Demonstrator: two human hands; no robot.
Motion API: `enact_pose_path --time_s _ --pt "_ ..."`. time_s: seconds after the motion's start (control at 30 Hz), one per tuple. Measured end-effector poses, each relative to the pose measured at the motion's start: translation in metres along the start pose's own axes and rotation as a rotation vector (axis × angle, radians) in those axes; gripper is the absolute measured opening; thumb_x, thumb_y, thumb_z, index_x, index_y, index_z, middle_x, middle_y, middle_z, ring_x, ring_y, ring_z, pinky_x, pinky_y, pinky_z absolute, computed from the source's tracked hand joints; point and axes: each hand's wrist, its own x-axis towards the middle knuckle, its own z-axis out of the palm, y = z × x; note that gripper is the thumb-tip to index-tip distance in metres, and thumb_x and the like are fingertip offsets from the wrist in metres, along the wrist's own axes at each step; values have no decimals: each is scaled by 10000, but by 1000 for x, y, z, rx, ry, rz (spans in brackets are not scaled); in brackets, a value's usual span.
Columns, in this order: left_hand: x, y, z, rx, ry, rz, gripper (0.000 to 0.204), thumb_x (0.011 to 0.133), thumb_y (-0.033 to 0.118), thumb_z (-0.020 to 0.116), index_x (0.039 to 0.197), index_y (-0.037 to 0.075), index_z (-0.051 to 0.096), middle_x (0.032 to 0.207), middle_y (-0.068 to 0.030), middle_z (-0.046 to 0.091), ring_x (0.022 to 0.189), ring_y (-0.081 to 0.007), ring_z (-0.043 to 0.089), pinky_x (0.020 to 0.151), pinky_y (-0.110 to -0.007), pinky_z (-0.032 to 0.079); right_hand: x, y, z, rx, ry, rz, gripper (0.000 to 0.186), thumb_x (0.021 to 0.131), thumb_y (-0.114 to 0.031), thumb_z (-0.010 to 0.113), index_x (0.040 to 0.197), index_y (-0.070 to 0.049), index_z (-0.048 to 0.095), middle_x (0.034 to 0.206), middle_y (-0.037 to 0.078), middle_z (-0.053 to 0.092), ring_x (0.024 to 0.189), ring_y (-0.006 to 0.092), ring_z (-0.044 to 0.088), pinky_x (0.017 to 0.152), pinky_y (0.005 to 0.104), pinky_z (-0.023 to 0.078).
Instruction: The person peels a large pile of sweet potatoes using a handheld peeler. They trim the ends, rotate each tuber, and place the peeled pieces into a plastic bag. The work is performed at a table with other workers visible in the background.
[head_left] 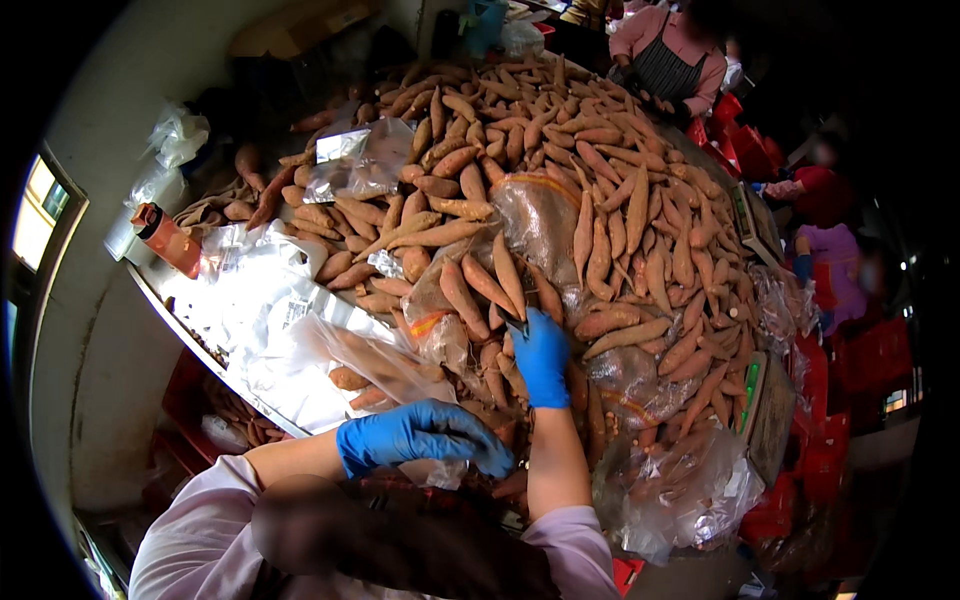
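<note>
We find the right hand (pixel 541 362), in a blue glove, reaching into the near side of the heap, its fingertips at the lower end of a long sweet potato (pixel 508 273). The fingers are curled in, and a small dark tip shows at their end; we cannot tell whether they grip that tip, the sweet potato or both. The left hand (pixel 425 438), also gloved, hangs low in front of the body with its fingers loosely extended, and we see nothing held in it; we judge that it is kept back to leave the right hand room. A clear bag (pixel 540 222) lies slack among the sweet potatoes, probably pinned by their weight. White plastic bags (pixel 258 275) spread along the left edge, presumably within easy reach. We note red crates (pixel 828 460) standing at the right
</note>
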Motion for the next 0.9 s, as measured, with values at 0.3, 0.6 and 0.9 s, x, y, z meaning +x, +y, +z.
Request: enact_pose_path --time_s 0.3,0.6,0.9 --pt "32 -1 -36 -476 651 217 449 895 253 545 1276 46 428 1177 -119 557 1039 -232 559 940 -391 418 -77 -54 -27 730 23 206 147 841 -138 641 840 -12 564 689 -31 458 635 72 392 596 218 348" --pt "49 -20 -34 -807 492 1 420 919 447 430 1053 57 513 688 -59 540 594 -180 508 624 -357 452 -119 -72 -22 50 -92 -435 136 737 -178 635 720 -64 563 637 103 518 578 310 537 532 381 441" --pt "31 -5 -11 -161 499 -82 432 930 421 442 1118 38 512 675 -52 550 503 -126 466 471 -227 378 -92 -40 -83 235 -63 -2 228 802 24 515 1021 32 576 934 147 590 808 246 613 707 353 502"
